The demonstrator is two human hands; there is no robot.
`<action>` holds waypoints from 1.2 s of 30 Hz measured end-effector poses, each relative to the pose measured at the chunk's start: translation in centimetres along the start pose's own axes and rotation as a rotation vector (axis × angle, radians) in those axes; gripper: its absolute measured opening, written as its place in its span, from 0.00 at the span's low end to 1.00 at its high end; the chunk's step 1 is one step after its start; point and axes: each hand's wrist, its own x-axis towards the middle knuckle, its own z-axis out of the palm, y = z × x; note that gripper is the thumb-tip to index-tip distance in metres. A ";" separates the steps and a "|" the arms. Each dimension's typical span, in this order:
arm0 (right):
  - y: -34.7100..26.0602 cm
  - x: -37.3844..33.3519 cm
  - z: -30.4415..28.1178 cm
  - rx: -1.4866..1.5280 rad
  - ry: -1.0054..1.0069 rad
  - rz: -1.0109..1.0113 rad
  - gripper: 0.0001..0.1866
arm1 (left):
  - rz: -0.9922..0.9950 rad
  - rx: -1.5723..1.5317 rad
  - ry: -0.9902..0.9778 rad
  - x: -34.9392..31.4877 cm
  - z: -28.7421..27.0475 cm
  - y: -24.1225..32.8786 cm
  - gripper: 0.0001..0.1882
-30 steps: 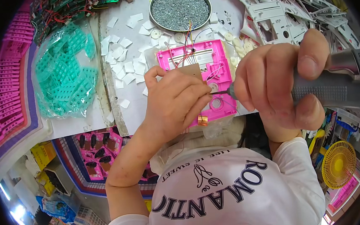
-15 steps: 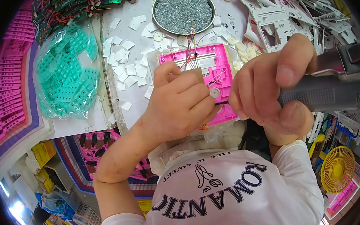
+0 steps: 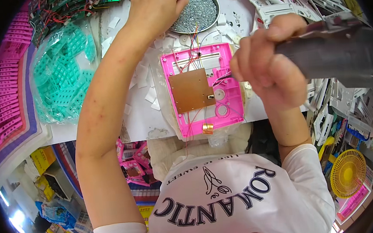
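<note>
A pink plastic housing (image 3: 233, 64) lies on the table in front of me, with a brown circuit board (image 3: 191, 90) inside it and thin coloured wires running off the board. My right hand (image 3: 267, 62) is wrapped round a dark electric screwdriver (image 3: 335, 52), held sideways over the housing's right edge; its tip points toward the board. At the top of the view, my left hand (image 3: 156, 9) is at the left rim of a round metal dish (image 3: 218, 9) of small silver screws (image 3: 198, 10). The left thumb is over the screws, while the other fingertips are hidden or cut off by the picture edge.
Left of the housing lies a clear bag of turquoise plastic parts (image 3: 61, 78). Green circuit boards (image 3: 56, 15) with red wires pile up behind it. Pink parts (image 3: 6, 82) are stacked at the far left. White plastic panels (image 3: 281, 12) heap at the back right. A yellow fan (image 3: 348, 174) stands lower right.
My left hand has left the housing and moved up to the screw dish, uncovering the brown board. My right hand has shifted slightly up with the screwdriver, its tip now higher over the housing.
</note>
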 end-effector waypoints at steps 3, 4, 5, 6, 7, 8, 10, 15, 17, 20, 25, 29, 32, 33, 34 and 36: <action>1.5 -0.7 0.6 0.090 0.091 0.049 0.18 | 0.005 0.059 -0.010 0.1 1.2 -0.4 0.14; 1.7 -0.7 0.7 0.086 0.084 0.065 0.18 | -0.005 0.054 -0.042 0.1 1.2 -0.6 0.14; 1.9 -0.8 0.8 0.081 0.078 0.082 0.18 | -0.013 0.046 -0.074 0.2 1.1 -0.5 0.14; 2.1 -0.8 0.9 0.078 0.070 0.098 0.17 | -0.022 0.038 -0.106 0.3 0.9 -0.6 0.14; 2.6 -0.7 0.8 0.029 0.008 0.075 0.17 | -0.044 -0.008 -0.104 0.3 0.5 -0.7 0.14; 2.9 -0.6 0.8 0.023 0.000 0.076 0.17 | -0.068 -0.052 -0.102 0.3 -0.1 -0.8 0.14; 3.2 -0.7 1.2 0.050 0.036 0.103 0.17 | -0.121 -0.142 -0.071 -0.3 -1.4 -0.8 0.13; 3.9 -0.8 1.5 0.005 0.052 0.098 0.14 | -0.073 -0.338 -0.017 -5.4 -6.0 2.8 0.04; 4.2 -0.9 1.2 -0.179 -0.031 0.032 0.13 | -0.113 -0.393 -0.019 -7.9 -7.1 5.1 0.06; 4.3 -0.9 1.5 -0.342 -0.108 -0.015 0.14 | -0.132 -0.424 -0.114 -11.6 -8.1 7.6 0.08; 4.2 -0.7 1.5 -0.315 -0.142 0.023 0.15 | -0.098 -0.325 -0.096 -14.8 -7.1 9.8 0.07; 1.7 0.1 2.3 -0.038 -0.084 0.039 0.18 | -0.146 -0.390 -0.087 -15.1 -7.7 10.2 0.08; 0.2 0.1 3.6 0.058 -0.074 0.032 0.19 | -0.185 -0.496 -0.047 -15.2 -7.4 10.3 0.08; 0.1 0.0 3.7 0.072 -0.072 0.049 0.19 | -0.197 -0.519 -0.040 -15.1 -7.5 10.5 0.08; 0.1 0.0 3.7 0.078 -0.069 0.056 0.19 | -0.210 -0.543 -0.032 -15.0 -7.4 10.7 0.08; 0.3 -0.2 3.7 0.083 -0.062 0.066 0.19 | -0.226 -0.564 -0.040 -14.9 -7.3 10.6 0.07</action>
